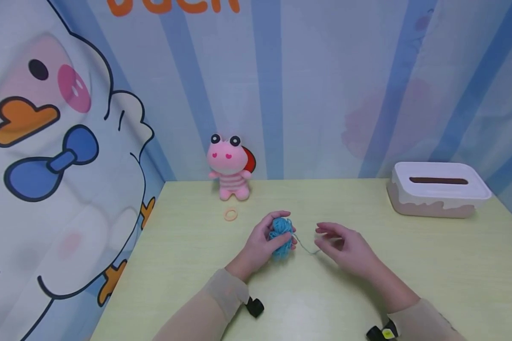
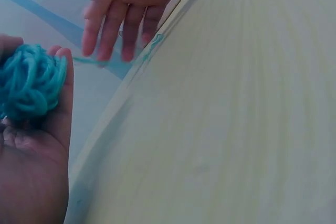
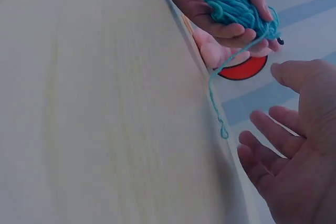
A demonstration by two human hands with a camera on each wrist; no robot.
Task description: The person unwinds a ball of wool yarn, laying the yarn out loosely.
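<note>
A small bundle of turquoise yarn [image 1: 282, 226] sits in my left hand [image 1: 260, 244], thumb across its front and fingers behind. One loose strand [image 3: 211, 90] trails from the bundle toward the right, ending in a little loop, as the right wrist view shows. My right hand [image 1: 353, 250] hovers to the right of the yarn with its fingers loosely bent. Seen from the right wrist, its thumb and fingers [image 3: 270, 129] are spread apart and nothing lies between them; the strand's end dangles just beside the fingertips.
Behind the hands, a pink frog-eyed toy [image 1: 228, 166] in stripes stands against the backdrop. A pale orange ring [image 1: 230, 214] lies in front of it. At the back right is a white and brown tissue box [image 1: 437, 201] on the light wooden table [image 1: 448, 265].
</note>
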